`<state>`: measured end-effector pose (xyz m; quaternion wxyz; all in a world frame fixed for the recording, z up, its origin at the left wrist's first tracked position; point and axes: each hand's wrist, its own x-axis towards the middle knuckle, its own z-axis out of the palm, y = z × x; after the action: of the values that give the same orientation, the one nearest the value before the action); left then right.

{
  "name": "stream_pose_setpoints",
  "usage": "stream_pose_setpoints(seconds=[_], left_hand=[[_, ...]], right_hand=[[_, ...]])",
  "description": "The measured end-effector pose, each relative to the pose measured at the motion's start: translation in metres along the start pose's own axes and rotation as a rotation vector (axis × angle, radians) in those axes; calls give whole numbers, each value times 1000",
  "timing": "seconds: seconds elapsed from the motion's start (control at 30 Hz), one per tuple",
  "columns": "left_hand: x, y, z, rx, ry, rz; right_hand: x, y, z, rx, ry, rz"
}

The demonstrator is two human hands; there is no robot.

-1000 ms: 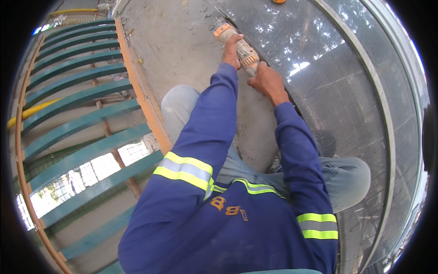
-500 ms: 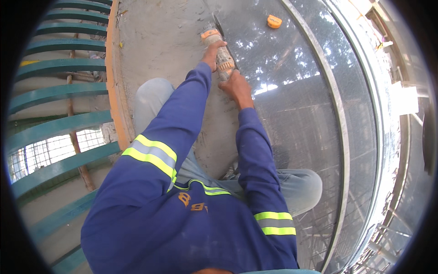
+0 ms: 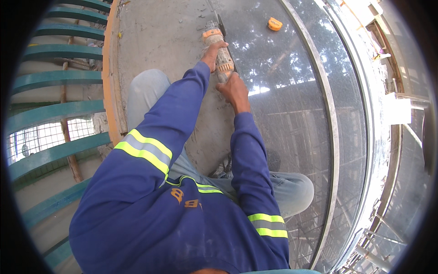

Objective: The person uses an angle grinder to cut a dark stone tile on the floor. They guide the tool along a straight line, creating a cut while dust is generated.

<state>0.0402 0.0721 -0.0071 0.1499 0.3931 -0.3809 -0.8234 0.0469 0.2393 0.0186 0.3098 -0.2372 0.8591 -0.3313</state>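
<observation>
A dusty grey and orange power tool (image 3: 221, 55) with a dark blade at its top end lies lengthwise along the seam between the grey concrete strip (image 3: 150, 41) and a dark glossy panel (image 3: 296, 132). My left hand (image 3: 213, 54) is closed around the tool's front body, just behind its orange collar. My right hand (image 3: 234, 93) is closed around the rear end, nearer to me. An orange case-like object (image 3: 274, 24), perhaps a tape measure, rests on the panel to the upper right. Whether the blade touches the surface, I cannot tell.
Teal curved slats (image 3: 57, 80) beside an orange rail (image 3: 108, 68) run along the left, with wooden poles and mesh below. A metal strip (image 3: 331, 150) crosses the glossy panel. Beyond its right edge are bright scaffolding and framing (image 3: 388, 219). My bent knees are either side.
The whole scene has shifted left in the view, mostly in the first half second, bringing the right-hand edge and orange object further into sight. Both hands keep their hold on the tool.
</observation>
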Motion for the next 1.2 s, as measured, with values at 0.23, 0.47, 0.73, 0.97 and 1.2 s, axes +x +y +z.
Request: stream_pose_setpoints(seconds=[0.23,0.47,0.73,0.97,1.2], left_hand=[[-13,1,6,-17,-25,-20],[-16,2,4,30,-38,-7],[1,2,-3,46,-60,-4],[4,4,4,25,-26,-44],[10,5,-1,14,-45,-17]], right_hand=[[-7,3,0,-13,29,-17],[-10,-1,-2,-27,40,-16],[1,-3,0,-2,13,-5],[14,0,3,-12,9,37],[20,4,9,-55,59,-67]])
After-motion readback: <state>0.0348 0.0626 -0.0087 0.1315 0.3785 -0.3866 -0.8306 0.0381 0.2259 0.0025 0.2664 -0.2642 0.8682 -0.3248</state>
